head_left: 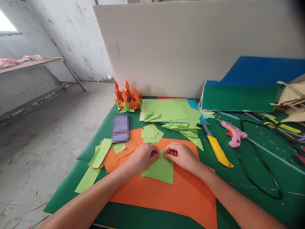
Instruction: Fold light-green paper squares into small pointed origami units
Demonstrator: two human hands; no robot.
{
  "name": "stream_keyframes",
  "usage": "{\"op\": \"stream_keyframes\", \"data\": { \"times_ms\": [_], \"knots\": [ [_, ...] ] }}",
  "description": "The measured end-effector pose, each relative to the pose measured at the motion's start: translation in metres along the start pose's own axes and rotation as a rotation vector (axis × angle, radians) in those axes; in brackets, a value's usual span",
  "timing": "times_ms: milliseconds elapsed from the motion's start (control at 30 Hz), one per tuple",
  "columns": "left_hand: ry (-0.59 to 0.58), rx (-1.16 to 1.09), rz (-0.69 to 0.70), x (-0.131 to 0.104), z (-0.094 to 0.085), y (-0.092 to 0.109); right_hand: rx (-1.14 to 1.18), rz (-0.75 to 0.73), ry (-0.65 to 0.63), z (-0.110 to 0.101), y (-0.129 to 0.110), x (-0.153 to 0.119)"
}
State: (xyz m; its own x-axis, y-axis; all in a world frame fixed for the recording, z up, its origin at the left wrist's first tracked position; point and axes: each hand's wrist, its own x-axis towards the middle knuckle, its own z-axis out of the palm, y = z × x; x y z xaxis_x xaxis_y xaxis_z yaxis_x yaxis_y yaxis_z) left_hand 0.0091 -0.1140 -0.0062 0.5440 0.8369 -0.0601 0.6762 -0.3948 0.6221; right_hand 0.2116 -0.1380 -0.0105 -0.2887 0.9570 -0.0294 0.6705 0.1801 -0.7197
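Note:
Both hands meet over a large orange paper sheet point(166, 203) in the middle of the table. My left hand point(144, 156) pinches a small piece of green paper point(162, 154) between thumb and finger. From the other side, my right hand point(183, 158) grips the same piece with its fingertips. Directly below the fingers lies a flat light-green paper square point(160, 173); whether it joins the pinched piece I cannot tell. Just beyond the hands are green paper squares point(152, 133) and a pile of folded green pieces point(183, 128).
Orange and green scraps point(102, 153) and a blurred purple box point(120, 128) lie left. An orange folded-paper ornament point(128, 97) stands behind them. To the right are a yellow-handled knife point(218, 149) and a pink glue gun point(234, 133) with a looping black cord point(252, 181).

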Motion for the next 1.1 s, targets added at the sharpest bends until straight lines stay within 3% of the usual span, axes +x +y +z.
{"op": "stream_keyframes", "data": {
  "times_ms": [400,767,933,1100],
  "knots": [
    [-0.043,0.122,0.047,0.001,-0.004,0.012,-0.006,-0.001,0.002,0.000,0.001,0.000],
    [-0.066,0.472,0.153,-0.002,-0.005,0.021,-0.006,0.002,0.025,0.002,0.001,-0.002],
    [-0.073,0.424,0.191,-0.005,-0.003,0.015,0.040,-0.029,0.023,0.002,0.001,-0.003],
    [-0.114,0.414,0.274,-0.019,-0.012,0.010,0.056,-0.029,0.014,0.002,0.001,-0.002]
  ]
}}
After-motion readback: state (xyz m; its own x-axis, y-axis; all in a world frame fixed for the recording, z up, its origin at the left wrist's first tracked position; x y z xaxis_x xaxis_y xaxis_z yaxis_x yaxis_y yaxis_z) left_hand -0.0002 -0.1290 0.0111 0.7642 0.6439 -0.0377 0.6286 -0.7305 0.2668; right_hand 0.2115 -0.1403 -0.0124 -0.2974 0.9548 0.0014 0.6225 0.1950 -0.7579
